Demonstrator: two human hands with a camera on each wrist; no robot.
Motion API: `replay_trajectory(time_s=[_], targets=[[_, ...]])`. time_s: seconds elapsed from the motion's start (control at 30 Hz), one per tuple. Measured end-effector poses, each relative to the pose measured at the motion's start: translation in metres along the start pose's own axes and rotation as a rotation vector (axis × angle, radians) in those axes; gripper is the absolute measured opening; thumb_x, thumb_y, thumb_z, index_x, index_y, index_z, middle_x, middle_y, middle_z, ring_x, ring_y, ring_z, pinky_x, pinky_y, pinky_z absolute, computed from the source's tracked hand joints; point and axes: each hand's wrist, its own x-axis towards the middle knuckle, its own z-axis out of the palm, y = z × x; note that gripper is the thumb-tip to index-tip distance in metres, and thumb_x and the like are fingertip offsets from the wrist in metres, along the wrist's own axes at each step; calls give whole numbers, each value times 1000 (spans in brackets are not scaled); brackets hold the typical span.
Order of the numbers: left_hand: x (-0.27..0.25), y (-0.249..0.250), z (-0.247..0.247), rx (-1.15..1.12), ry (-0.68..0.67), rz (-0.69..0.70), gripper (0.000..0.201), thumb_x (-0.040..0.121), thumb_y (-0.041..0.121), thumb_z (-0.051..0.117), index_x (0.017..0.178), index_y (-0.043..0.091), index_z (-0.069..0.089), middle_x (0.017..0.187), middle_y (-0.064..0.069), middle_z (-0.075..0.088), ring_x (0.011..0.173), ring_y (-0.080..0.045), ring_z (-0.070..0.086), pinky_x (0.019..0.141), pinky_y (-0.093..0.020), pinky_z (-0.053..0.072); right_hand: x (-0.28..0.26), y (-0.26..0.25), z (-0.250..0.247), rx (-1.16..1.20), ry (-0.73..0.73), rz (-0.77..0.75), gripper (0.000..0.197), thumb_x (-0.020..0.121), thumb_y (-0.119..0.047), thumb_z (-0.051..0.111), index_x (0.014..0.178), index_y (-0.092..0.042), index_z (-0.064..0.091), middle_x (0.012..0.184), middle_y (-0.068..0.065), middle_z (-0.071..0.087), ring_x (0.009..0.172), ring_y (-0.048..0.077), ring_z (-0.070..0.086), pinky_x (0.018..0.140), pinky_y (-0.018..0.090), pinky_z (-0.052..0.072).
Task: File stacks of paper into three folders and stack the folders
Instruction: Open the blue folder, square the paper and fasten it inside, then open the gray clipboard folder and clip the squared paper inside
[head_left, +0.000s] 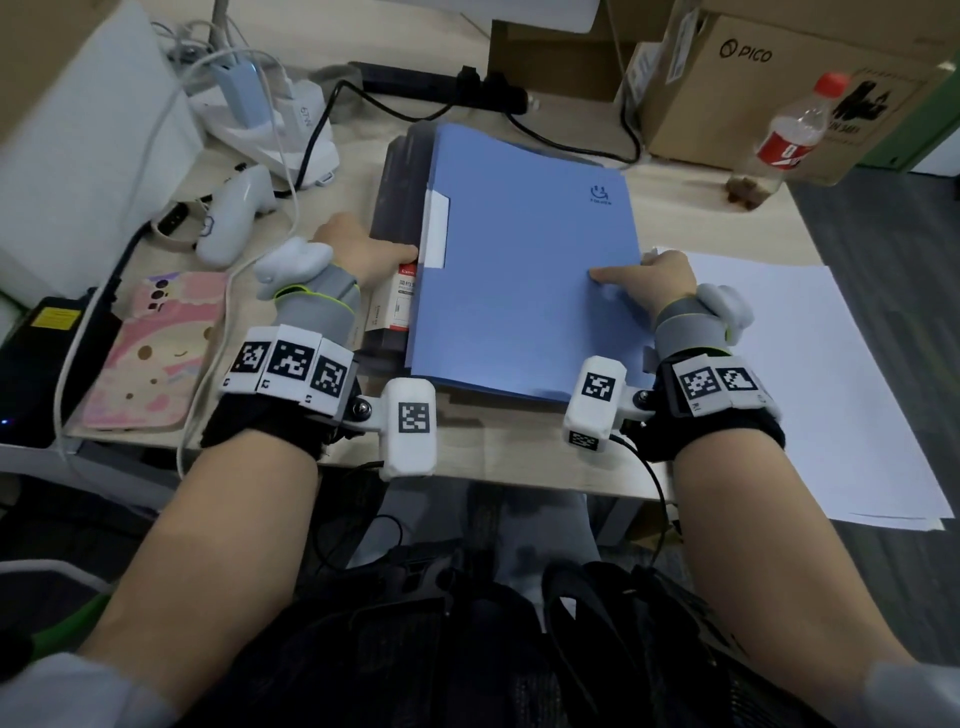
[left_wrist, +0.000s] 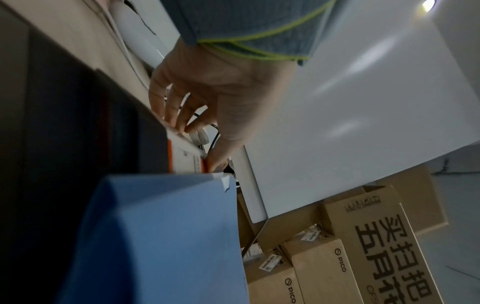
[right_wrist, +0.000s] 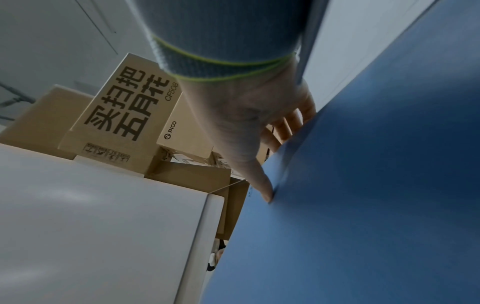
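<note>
A blue folder (head_left: 524, 270) lies closed on top of dark folders (head_left: 395, 208) on the desk; it also fills the lower part of the left wrist view (left_wrist: 161, 236). My right hand (head_left: 660, 280) pinches the blue folder's right edge, with the thumb on the cover and the fingers (right_wrist: 285, 131) under it. My left hand (head_left: 358, 249) rests on the dark folders beside the blue folder's spine. Its fingertips (left_wrist: 179, 123) and thumb touch a white and red label there. A stack of white paper (head_left: 810, 374) lies to the right, hanging over the desk's edge.
A pink phone (head_left: 156, 353), a white controller (head_left: 234, 218) and cables lie to the left. At the back are a black power strip (head_left: 441, 85), cardboard boxes (head_left: 753, 88) and a red-capped bottle (head_left: 789, 135). The desk's front edge (head_left: 493, 457) runs just below the folders.
</note>
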Motion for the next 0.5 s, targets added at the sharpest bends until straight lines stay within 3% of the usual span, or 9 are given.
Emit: replay_trajectory(time_s=[0.07,0.13,0.2,0.33,0.4,0.43,0.5], targets=[[5,-2,2,-15,-29,-31,59,65,47,70,99,-1,64,105,-23,64,100,-34,61,75,-31,48,3,3,0,-13,8,-1,34,68,-33,80,74,-11,55,71,0,58,66,22,52,51,26,36],[7,-2,3,-28,-37,-49,82,48,56,62,111,4,62,116,-19,61,106,-33,59,92,-39,51,6,6,1,1,22,-4,40,67,-30,81,93,-5,63,84,5,66,74,23,58,60,27,43],[11,-3,4,-45,-65,-57,90,42,58,60,115,6,61,120,-16,59,108,-32,58,96,-43,49,7,6,2,17,44,1,43,66,-27,82,99,-6,64,92,7,67,78,23,59,67,29,44],[38,-19,11,-179,-108,-111,108,19,50,76,118,10,60,123,-11,58,110,-31,60,94,-46,51,7,7,-2,22,72,12,36,70,-23,79,100,-8,66,90,6,63,76,23,57,65,26,41],[44,-23,11,-241,-115,-128,104,16,46,82,113,12,62,118,-10,62,106,-31,62,90,-47,53,7,7,-4,32,91,18,35,71,-22,78,100,-7,67,89,6,63,75,23,57,66,26,42],[32,-16,6,-269,-112,-118,96,22,43,84,111,12,64,113,-10,64,102,-30,64,88,-47,54,6,8,-4,49,96,25,32,71,-21,78,98,-8,67,88,7,64,75,24,58,66,26,43],[4,0,-2,-349,-152,-82,63,52,27,85,108,6,65,99,-11,69,87,-26,68,84,-42,56,3,8,-6,76,111,37,27,69,-19,77,91,-8,67,84,7,65,72,24,59,65,28,46]])
